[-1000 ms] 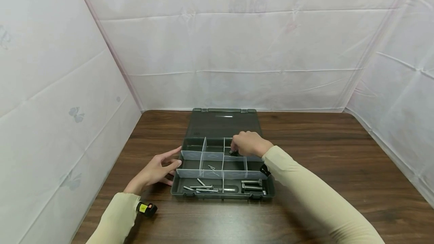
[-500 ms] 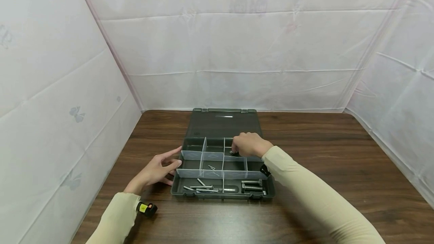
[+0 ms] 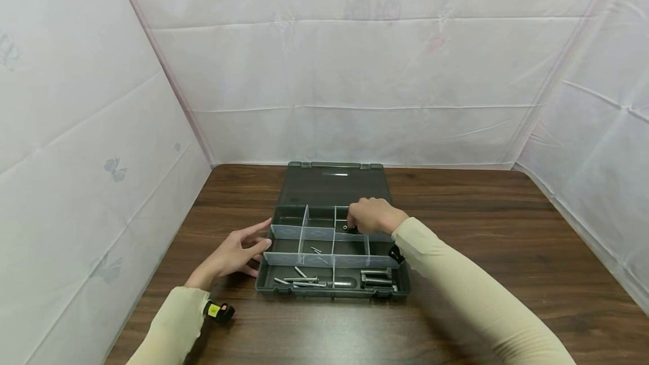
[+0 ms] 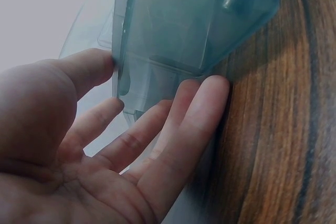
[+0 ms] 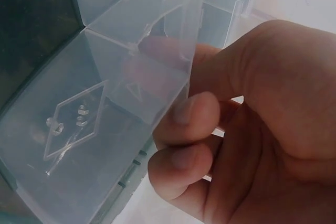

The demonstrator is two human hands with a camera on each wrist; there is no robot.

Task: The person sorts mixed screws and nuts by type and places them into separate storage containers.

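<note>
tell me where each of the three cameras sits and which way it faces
Head: worn on the head, looking forward and down at the open organizer box on the wooden table; both sleeved arms, left hand and right hand show.
Left wrist: beside the box's outer wall, facing along the open palm and fingers.
Right wrist: close over the clear dividers, showing curled fingers.
Shared: all three views show the box; each wrist view's hand also appears in the head view.

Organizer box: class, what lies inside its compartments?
In the organizer box, long bolts and thick bolts fill the near row; small screws sit mid-row. The right hand covers part of the far compartments; what it pinches is unclear.
</note>
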